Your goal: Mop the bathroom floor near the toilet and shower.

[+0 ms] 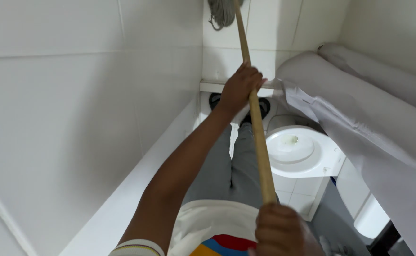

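Hands grip our wooden mop stick [257,128]. Our left hand [242,87] wraps around it high up, and our right hand [279,230] squeezes its low end. Its grey mop head [221,13] touches the white tiled wall [75,95], above the white toilet [295,151].

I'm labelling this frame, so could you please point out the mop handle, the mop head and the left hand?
mop handle [260,142]: head view, middle of the wooden shaft.
mop head [222,13]: head view, grey strands at the top edge.
left hand [240,87]: head view, back of the hand gripping the shaft.
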